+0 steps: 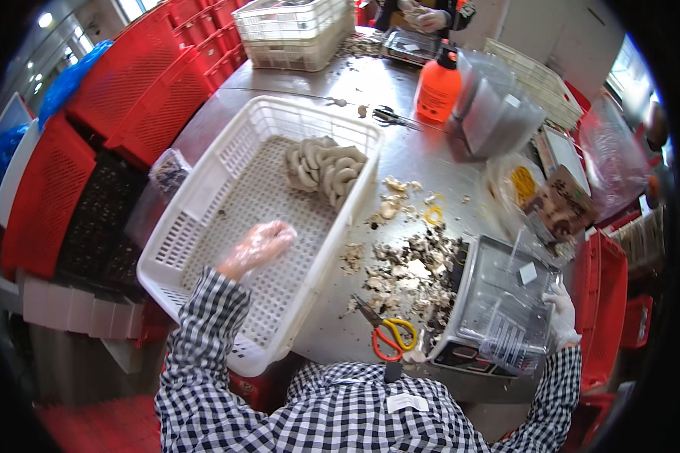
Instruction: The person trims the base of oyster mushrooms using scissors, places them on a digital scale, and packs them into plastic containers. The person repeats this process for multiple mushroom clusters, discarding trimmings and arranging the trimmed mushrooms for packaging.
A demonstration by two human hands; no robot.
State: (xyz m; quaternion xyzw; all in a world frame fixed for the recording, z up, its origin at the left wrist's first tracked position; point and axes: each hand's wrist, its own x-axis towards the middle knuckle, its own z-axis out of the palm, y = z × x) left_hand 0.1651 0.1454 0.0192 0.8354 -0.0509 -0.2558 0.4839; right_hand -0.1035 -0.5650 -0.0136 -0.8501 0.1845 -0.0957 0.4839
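From here, looks between grips — hands apart, left hand curled over white basket, hold unclear; pale mushrooms at basket's one o'clock. Right hand at clear plastic, clamp can't tell. Picking calls for a gentle pinch — steel table, trimmings worker's twelve o'clock, red crates ten

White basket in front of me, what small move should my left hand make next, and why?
Probably reach forward to the pale grey mushroom clump: it sits at the far end of the white basket, while your left hand is nearer you, with nothing visibly in its grip.
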